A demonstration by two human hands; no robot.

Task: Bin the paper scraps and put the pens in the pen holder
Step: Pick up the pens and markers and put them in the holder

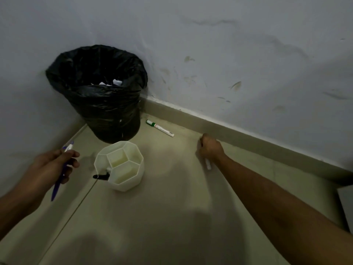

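A white multi-compartment pen holder stands on the floor, with a black pen leaning out of its left compartment. My left hand grips a purple pen just left of the holder. To the right, near the skirting board, my right hand is closed around a white pen whose end sticks out below the fist. A white marker with a green cap lies on the floor beside the bin. The bin, lined with a black bag, stands in the corner with white paper scraps inside.
Two walls meet behind the bin, with a skirting board running along the right wall. A grey object's edge shows at the far right. A tile joint runs diagonally across the floor below the pen holder.
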